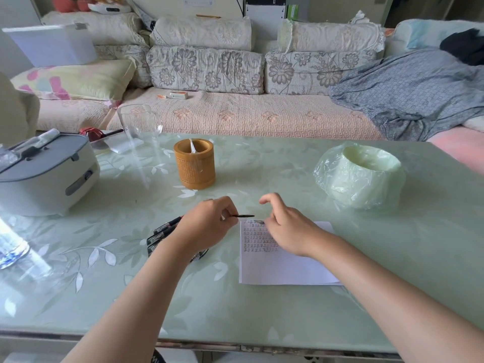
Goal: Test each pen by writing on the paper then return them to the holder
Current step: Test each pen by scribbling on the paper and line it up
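Where my forearms cross the tabletop (183, 305), the paper (285, 268) lies under my right wrist. Its top rows are filled with small repeated marks too fine to read. My right hand (286, 229) hovers there, fingers loosely curled; whether it pinches the small grey thing at its fingertips I cannot tell. My left hand (207, 225) grips a pen (245, 216), dark tip pointing right. More pens (163, 230) lie half hidden beneath that wrist, labels illegible. Farther off stands the holder (194, 163), something pale inside.
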### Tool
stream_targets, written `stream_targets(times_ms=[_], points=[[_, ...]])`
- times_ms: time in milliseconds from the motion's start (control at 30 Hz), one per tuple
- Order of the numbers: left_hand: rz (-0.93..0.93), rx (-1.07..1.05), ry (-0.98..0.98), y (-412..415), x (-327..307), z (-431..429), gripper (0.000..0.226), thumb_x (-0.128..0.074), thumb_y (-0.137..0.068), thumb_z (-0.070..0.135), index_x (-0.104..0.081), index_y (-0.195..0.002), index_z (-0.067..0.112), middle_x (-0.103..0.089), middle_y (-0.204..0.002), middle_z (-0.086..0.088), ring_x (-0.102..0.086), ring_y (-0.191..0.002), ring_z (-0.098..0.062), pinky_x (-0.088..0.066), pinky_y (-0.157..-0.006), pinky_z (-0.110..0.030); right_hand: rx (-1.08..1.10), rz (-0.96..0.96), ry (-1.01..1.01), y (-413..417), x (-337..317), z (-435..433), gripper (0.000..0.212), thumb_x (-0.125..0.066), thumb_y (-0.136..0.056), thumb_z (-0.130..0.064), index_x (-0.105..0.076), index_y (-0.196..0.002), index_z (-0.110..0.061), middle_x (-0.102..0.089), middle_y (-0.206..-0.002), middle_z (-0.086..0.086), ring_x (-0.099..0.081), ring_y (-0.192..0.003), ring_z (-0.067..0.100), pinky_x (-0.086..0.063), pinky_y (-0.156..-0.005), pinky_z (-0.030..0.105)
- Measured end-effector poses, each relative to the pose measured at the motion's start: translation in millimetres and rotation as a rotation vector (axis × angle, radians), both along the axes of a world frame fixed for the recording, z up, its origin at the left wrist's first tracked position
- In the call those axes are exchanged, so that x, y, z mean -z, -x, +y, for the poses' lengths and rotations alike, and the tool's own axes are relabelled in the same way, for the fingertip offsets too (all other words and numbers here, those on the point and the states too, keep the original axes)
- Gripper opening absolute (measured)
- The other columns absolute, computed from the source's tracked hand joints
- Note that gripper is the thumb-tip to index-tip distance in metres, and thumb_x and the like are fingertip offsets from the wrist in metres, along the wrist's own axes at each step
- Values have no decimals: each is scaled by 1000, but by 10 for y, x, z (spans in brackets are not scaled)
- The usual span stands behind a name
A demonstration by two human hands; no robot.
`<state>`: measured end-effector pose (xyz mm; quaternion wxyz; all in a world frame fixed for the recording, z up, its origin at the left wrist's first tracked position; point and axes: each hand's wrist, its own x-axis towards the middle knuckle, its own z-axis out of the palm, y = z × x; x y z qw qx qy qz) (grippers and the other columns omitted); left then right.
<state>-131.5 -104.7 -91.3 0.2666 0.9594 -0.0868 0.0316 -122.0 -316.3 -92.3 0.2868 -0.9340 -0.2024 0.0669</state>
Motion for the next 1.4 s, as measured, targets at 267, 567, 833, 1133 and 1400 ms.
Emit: stream_targets(times_ms=[267, 567, 833, 1133, 1400], points=[[-165, 112, -119, -82, 163, -123, 3, -60, -85, 27, -64, -86, 27, -61, -83, 13, -52, -92, -9, -44, -76, -27, 183, 254, -721, -9, 115, -102, 54, -28, -92, 16, -70, -97, -17, -55, -86, 6, -57, -68, 14, -54, -66, 31], [-107, 243, -132, -191, 319, -209, 9, -71, -81, 33, -68, -89, 29, -69, -102, 13, -58, -101, -8, -48, -91, -34, 58, -32, -329, 25, 482, -257, 50, -68, -88, -7, -56, -132, -25, -51, -108, -3, -55, -104, 1, -38, -95, 17], [-161, 150, -220, -195, 261, -64, 3, -65, -80, 31, -66, -83, 31, -62, -103, 13, -48, -102, -12, -43, -92, -35, 31, -130, -281, -159, 484, -278, 41, -69, -90, -16, -60, -130, -19, -49, -102, 0, -55, -98, 11, -33, -87, 4], [-57, 241, -160, -112, 177, -119, 49, -58, -82, 26, -55, -130, 31, -56, -133, 8, -44, -126, -12, -38, -105, -35, 16, -145, -348, -136, 435, -279, 28, -59, -97, -19, -62, -124, -20, -58, -107, -6, -59, -99, 6, -42, -90, 15], [6, 333, -381, -124, 279, -141, 51, -53, -90, 57, -46, -139, 46, -22, -158, 12, -13, -144, -11, -16, -117, -38, -50, -154, -267, -34, 483, -342, 32, -58, -96, -14, -57, -127, -22, -64, -122, -9, -56, -118, -1, -41, -100, 15]])
